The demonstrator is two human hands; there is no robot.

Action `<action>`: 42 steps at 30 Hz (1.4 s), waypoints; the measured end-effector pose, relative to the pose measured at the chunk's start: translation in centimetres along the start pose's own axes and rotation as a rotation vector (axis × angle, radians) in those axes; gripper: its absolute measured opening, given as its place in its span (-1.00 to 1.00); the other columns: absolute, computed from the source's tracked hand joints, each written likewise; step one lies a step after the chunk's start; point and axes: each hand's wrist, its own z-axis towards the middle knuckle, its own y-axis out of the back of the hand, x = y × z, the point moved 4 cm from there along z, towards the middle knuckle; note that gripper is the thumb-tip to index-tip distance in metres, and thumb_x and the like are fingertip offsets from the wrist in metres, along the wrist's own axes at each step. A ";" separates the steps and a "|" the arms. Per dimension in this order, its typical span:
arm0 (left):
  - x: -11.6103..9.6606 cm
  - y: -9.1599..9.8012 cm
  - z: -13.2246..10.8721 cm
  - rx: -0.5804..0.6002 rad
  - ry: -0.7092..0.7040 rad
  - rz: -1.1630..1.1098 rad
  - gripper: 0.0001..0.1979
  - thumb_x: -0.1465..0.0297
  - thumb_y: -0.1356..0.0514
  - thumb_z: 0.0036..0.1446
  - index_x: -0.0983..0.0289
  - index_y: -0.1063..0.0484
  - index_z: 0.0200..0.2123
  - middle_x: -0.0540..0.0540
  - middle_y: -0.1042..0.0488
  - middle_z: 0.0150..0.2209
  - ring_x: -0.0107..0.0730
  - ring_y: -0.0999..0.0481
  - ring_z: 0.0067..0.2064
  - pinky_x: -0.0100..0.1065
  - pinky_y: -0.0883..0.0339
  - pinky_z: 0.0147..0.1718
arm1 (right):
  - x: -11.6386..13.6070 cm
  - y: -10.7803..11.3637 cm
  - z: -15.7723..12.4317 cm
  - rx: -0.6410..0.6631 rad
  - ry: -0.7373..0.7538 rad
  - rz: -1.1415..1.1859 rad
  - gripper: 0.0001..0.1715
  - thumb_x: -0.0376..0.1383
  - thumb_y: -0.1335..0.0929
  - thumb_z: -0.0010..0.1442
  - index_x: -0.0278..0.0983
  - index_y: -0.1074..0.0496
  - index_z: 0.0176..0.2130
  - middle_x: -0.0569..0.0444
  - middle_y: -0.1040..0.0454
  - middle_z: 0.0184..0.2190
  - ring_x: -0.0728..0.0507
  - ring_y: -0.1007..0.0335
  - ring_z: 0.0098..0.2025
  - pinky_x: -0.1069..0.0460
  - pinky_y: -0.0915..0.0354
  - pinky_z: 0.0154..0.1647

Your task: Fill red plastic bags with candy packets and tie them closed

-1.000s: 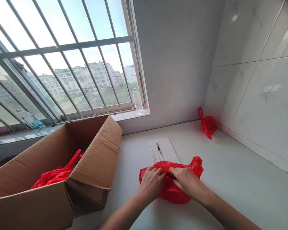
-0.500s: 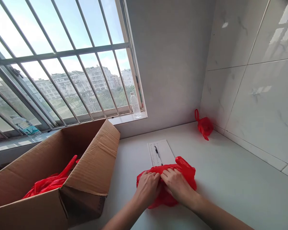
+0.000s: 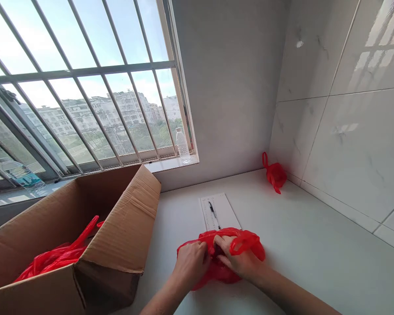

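Observation:
A crumpled red plastic bag (image 3: pixel 221 273) lies on the white table in front of me, its mouth partly spread. My left hand (image 3: pixel 192 259) is closed on the bag's left rim, fingers curled and pinching the film. At the right side of the mouth is my right hand (image 3: pixel 238 258), thumb and fingers apart around the dark opening. One loop handle of the bag drapes over the back of that hand. What the bag contains is hidden.
Left stands an open cardboard box (image 3: pixel 118 232) holding red plastic bags (image 3: pixel 55 258). Behind my hands lies a paper pad (image 3: pixel 228 212) with a black pen (image 3: pixel 212 210) on it. A knotted red bag (image 3: pixel 276 176) sits by the wall. Bottles (image 3: pixel 183 146) stand on the windowsill.
My hands have moved apart and the bag's mouth has opened between them. The right hand's fingers have spread, and a handle now falls over it. The view has shifted slightly.

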 end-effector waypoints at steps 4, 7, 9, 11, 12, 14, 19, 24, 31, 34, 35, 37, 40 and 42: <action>0.4 0.4 -0.5 -0.003 -0.027 -0.081 -0.86 0.41 -0.07 0.19 0.25 -0.43 -0.29 0.12 -0.57 -0.27 -0.20 -0.55 -0.26 -0.36 -0.22 -0.39 | 0.4 1.7 -0.1 -0.070 -0.024 0.345 -0.98 -0.33 -0.32 0.24 -0.20 -0.34 -0.26 0.12 -0.51 -0.30 -0.10 -0.47 -0.24 0.04 -0.36 -0.24; -0.4 1.5 -0.8 -0.050 -0.110 -0.326 -0.84 0.34 -0.14 0.18 0.20 -0.43 -0.18 0.07 -0.53 -0.20 -0.31 -0.51 -0.28 -0.40 -0.25 -0.38 | 0.8 2.6 -0.2 -0.126 -0.052 0.554 -0.90 -0.22 -0.35 0.26 -0.21 -0.37 -0.27 0.11 -0.52 -0.32 -0.10 -0.48 -0.26 0.03 -0.39 -0.25; -0.7 2.1 -0.8 -0.089 -0.127 -0.492 -0.84 0.28 -0.13 0.21 0.21 -0.46 -0.22 0.06 -0.52 -0.23 -0.34 -0.49 -0.27 -0.42 -0.28 -0.36 | 1.0 3.0 -0.4 -0.134 -0.057 0.676 -0.81 -0.13 -0.35 0.27 -0.21 -0.39 -0.27 0.09 -0.52 -0.33 -0.11 -0.49 -0.26 0.02 -0.42 -0.24; -0.7 2.4 -0.6 -0.109 -0.109 -0.633 -0.79 0.25 -0.12 0.24 0.22 -0.49 -0.27 0.06 -0.52 -0.27 -0.34 -0.48 -0.27 -0.43 -0.30 -0.34 | 0.9 3.3 -0.7 -0.112 -0.071 0.796 -0.72 -0.06 -0.32 0.30 -0.21 -0.40 -0.24 0.08 -0.53 -0.31 -0.12 -0.52 -0.25 -0.01 -0.45 -0.23; -0.6 2.4 -0.5 -0.112 -0.099 -0.696 -0.76 0.22 -0.12 0.25 0.24 -0.50 -0.28 0.06 -0.52 -0.30 -0.34 -0.47 -0.27 -0.43 -0.30 -0.34 | 0.8 3.4 -0.8 -0.100 -0.079 0.847 -0.70 -0.03 -0.31 0.31 -0.21 -0.40 -0.21 0.07 -0.53 -0.29 -0.13 -0.53 -0.24 -0.03 -0.47 -0.20; -0.5 2.2 -0.2 -0.093 -0.087 -0.821 -0.69 0.16 -0.13 0.26 0.27 -0.52 -0.27 0.06 -0.52 -0.34 -0.36 -0.44 -0.30 -0.44 -0.28 -0.35 | 0.3 3.6 -0.9 -0.076 -0.098 0.939 -0.65 0.00 -0.31 0.31 -0.20 -0.41 -0.12 0.04 -0.54 -0.25 -0.16 -0.54 -0.18 -0.08 -0.49 -0.12; -0.6 1.6 0.4 -0.005 -0.047 -1.037 -0.56 0.04 -0.15 0.21 0.34 -0.49 -0.28 0.02 -0.43 -0.44 -0.44 -0.34 -0.40 -0.46 -0.21 -0.43 | -0.9 3.9 -0.7 -0.070 -0.140 1.087 -0.54 0.03 -0.40 0.20 -0.23 -0.43 -0.07 0.00 -0.56 -0.18 -0.19 -0.56 -0.12 -0.15 -0.48 -0.01; -0.9 1.6 0.6 -0.019 -0.027 -1.031 -0.57 0.04 -0.16 0.21 0.34 -0.47 -0.35 -0.01 -0.38 -0.48 -0.46 -0.30 -0.42 -0.46 -0.20 -0.44 | -1.2 3.9 -0.8 -0.090 -0.168 1.088 -0.52 0.02 -0.41 0.20 -0.24 -0.43 -0.03 -0.01 -0.57 -0.14 -0.18 -0.56 -0.10 -0.13 -0.49 0.00; -0.5 1.9 -0.1 -0.095 -0.093 -0.577 -0.64 0.13 -0.08 0.29 0.20 -0.50 -0.05 0.07 -0.57 -0.20 -0.36 -0.49 -0.30 -0.41 -0.30 -0.33 | -0.9 5.2 -2.1 -0.083 -0.073 0.685 -0.81 -0.21 -0.28 0.35 -0.19 -0.42 -0.09 0.06 -0.56 -0.13 -0.12 -0.53 -0.09 -0.07 -0.44 -0.05; 0.0 1.4 -0.8 -0.068 -0.113 -0.287 -0.57 0.14 -0.11 0.28 0.08 -0.38 0.18 0.08 -0.60 -0.13 -0.27 -0.55 -0.28 -0.36 -0.31 -0.30 | -1.7 5.7 -2.9 -0.115 -0.054 0.208 -0.83 -0.41 -0.27 0.29 -0.22 -0.44 -0.19 0.08 -0.56 -0.20 -0.12 -0.50 -0.17 -0.02 -0.37 -0.19; 0.1 1.1 -1.0 -0.044 -0.126 -0.224 -0.57 0.15 -0.12 0.27 0.07 -0.40 0.17 0.09 -0.61 -0.19 -0.25 -0.56 -0.29 -0.35 -0.31 -0.29 | -2.0 5.6 -3.1 -0.124 -0.066 0.057 -0.81 -0.46 -0.27 0.26 -0.24 -0.43 -0.23 0.07 -0.56 -0.23 -0.13 -0.48 -0.21 0.00 -0.33 -0.26; 0.1 0.6 -1.5 -0.002 -0.170 -0.162 -0.66 0.19 -0.14 0.26 0.09 -0.51 0.04 0.09 -0.62 -0.34 -0.23 -0.57 -0.34 -0.32 -0.31 -0.26 | -2.5 5.2 -3.4 -0.146 -0.092 -0.167 -0.79 -0.51 -0.26 0.24 -0.25 -0.41 -0.27 0.07 -0.53 -0.30 -0.13 -0.44 -0.27 0.03 -0.22 -0.37; -0.3 0.3 -2.1 0.010 -0.218 -0.154 -0.75 0.22 -0.14 0.26 0.10 -0.57 -0.10 0.06 -0.59 -0.44 -0.27 -0.56 -0.40 -0.30 -0.30 -0.23 | -2.6 4.1 -3.7 -0.190 -0.074 -0.308 -0.80 -0.50 -0.24 0.27 -0.26 -0.39 -0.27 0.04 -0.49 -0.31 -0.13 -0.39 -0.27 0.05 -0.15 -0.42; -0.5 0.4 -2.3 -0.003 -0.221 -0.148 -0.74 0.21 -0.14 0.26 0.10 -0.57 -0.10 0.06 -0.60 -0.43 -0.28 -0.56 -0.40 -0.29 -0.30 -0.21 | -2.5 3.1 -3.9 -0.162 -0.028 -0.333 -0.79 -0.51 -0.25 0.27 -0.25 -0.40 -0.26 0.02 -0.48 -0.27 -0.14 -0.38 -0.22 0.05 -0.16 -0.42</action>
